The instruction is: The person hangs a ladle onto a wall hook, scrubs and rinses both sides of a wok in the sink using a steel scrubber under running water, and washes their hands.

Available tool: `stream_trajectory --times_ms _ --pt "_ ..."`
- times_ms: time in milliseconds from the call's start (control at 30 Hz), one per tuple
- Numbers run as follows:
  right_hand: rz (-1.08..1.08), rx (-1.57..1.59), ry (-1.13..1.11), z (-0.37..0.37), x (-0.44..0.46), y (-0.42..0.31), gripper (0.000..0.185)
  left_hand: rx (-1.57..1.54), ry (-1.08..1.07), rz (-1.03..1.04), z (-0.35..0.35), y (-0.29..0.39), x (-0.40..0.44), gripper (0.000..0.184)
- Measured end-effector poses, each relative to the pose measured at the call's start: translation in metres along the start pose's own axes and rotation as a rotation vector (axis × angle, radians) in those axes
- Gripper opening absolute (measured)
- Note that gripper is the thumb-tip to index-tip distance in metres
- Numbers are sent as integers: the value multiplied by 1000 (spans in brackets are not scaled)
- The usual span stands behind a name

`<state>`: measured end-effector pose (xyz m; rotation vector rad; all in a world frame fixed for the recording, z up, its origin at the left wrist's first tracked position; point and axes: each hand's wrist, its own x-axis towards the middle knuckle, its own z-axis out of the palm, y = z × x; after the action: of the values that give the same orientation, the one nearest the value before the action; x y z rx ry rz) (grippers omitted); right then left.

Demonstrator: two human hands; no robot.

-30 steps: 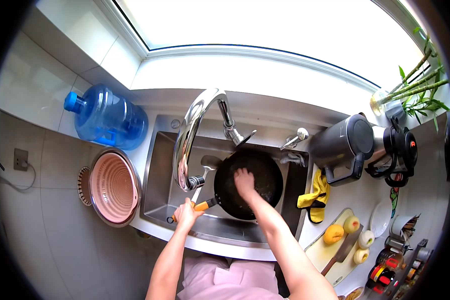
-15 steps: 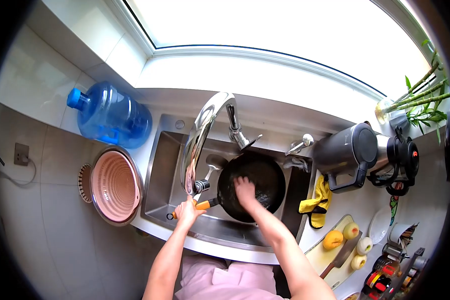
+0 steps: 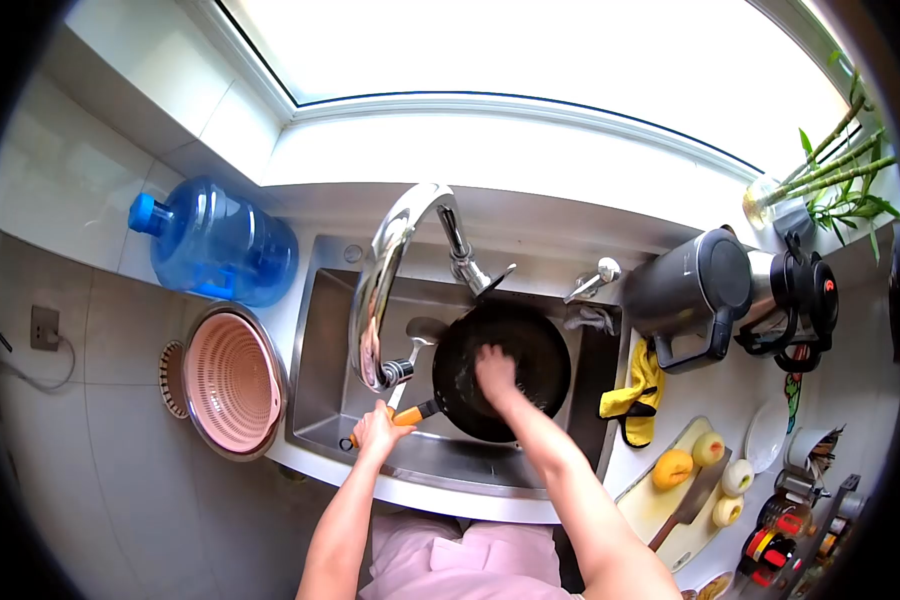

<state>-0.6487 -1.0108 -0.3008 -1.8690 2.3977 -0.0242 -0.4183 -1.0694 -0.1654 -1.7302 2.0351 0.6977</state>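
A black frying pan [image 3: 535, 365] with an orange and black handle rests in the steel sink [image 3: 320, 345], a little water glinting on its inner surface. My left hand [image 3: 376, 432] is closed around the handle near its end. Inside the pan, my right hand [image 3: 495, 374] lies against the bottom, fingers stretched out and slightly blurred; I see nothing held in it. A ladle [image 3: 426, 330] leans in the sink left of the pan, its lower shaft passing behind my left hand. Above it arches the chrome faucet [image 3: 373, 300], its spout end over the handle side.
Left of the sink are a blue water jug [image 3: 225, 240] and a pink colander [image 3: 232, 370] in a metal bowl. To the right are yellow gloves [image 3: 635, 395], a dark kettle [image 3: 690, 295], and a cutting board [image 3: 660, 500] with a cleaver [image 3: 692, 500] and several fruits.
My right hand has shifted slightly within the pan, toward its left side. My left hand keeps its hold on the handle. The whole view has tilted slightly.
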Motion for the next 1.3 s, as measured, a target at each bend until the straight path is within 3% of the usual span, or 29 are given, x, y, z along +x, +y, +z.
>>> stream_trajectory --times_ms 100,200,300,367,500,600,667,767,867,967,1100,1167,1233,1300 --pt "120 0 -31 15 -17 43 23 3 -3 -2 -1 -2 -4 65" --pt "168 -28 -186 20 -65 23 26 -11 7 18 0 -3 0 64" --pt "-6 152 37 19 -65 -21 22 -11 18 20 2 -1 1 64" --pt "-26 82 84 11 -34 -18 21 4 18 8 -1 -1 -3 64" --pt "156 -1 -95 5 -23 46 23 12 15 -2 -3 1 -6 63" --pt "181 -89 -184 9 -69 26 24 -3 26 24 -5 5 -6 63" --pt "243 136 -223 17 -77 -13 24 -13 40 19 -8 4 -6 64" --pt "85 485 56 -9 -37 -48 34 24 46 19 -4 2 -5 64" --pt "95 224 168 6 19 -19 42 1 38 51 -2 -1 -4 65" --pt "77 -92 242 1 14 46 47 13 32 47 -2 -3 -3 66" --pt "219 -160 -23 9 -49 64 52 -2 17 35 -5 0 -4 68" --pt "418 0 -299 7 -75 30 46 2 22 34 -6 -3 -4 68" --pt "386 226 -621 -9 -78 -1 45 -9 12 36 -5 -2 -3 70" --pt "191 592 -497 -28 -69 -25 49 -10 7 40 -9 3 -6 70"
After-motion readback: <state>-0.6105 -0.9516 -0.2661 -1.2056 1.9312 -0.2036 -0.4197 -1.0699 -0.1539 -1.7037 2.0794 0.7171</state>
